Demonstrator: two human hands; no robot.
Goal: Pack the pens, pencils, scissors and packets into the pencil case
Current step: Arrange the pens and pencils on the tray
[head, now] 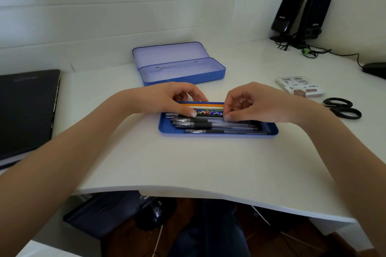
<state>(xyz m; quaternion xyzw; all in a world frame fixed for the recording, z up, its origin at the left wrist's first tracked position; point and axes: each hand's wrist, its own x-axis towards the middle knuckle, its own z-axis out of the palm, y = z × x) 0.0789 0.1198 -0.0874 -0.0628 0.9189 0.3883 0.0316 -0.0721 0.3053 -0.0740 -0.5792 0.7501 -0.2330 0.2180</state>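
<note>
A shallow blue tray (pixel 165 129) lies in the middle of the white desk and holds several black-grip clear pens (pixel 221 125) along its front. Orange and white pencils (pixel 208 105) lie along the tray's back edge. Between them sits a dark patterned pencil (pixel 210 113). My left hand (pixel 173 100) pinches its left end, and my right hand (pixel 254 104) pinches its right end. The open blue pencil case (pixel 183 78) sits behind the tray with nothing inside. Black-handled scissors (pixel 342 108) and white packets (pixel 300 86) lie to the right.
A closed dark laptop (pixel 27 110) lies at the left edge. Two black speakers (pixel 288 12) with tangled cables (pixel 305 50) stand at the back right, and a dark mouse (pixel 376 69) lies beside them. The desk's curved front edge is close to my body.
</note>
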